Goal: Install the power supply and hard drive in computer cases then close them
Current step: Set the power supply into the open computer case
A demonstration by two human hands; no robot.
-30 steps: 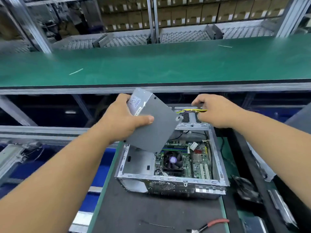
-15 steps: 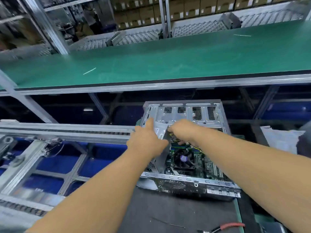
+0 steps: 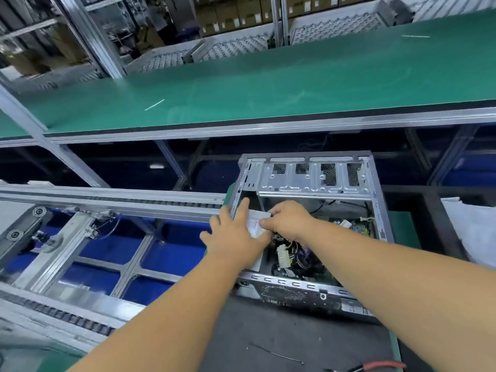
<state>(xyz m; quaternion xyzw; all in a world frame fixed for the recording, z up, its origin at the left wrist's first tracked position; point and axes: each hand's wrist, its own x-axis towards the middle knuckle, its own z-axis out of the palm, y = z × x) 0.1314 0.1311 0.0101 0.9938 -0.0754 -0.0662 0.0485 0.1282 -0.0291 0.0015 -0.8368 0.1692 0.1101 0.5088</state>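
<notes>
Left hand (image 3: 236, 237) flat on power supply (image 3: 255, 226), right hand (image 3: 288, 220) pinches its top edge; box sits in case (image 3: 316, 183) left corner. Risk: cables (image 3: 292, 255) below right grip get trapped.

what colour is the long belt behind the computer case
Green, in the head view: the belt behind the computer case.

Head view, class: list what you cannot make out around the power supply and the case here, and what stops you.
- Power supply: mostly hidden by the left hand and right hand; seating unclear.
- Its label: too blurred to read.
- Red-handled tool: cut off by the bottom edge.
- Case floor: hidden by the right forearm and cables.
</notes>
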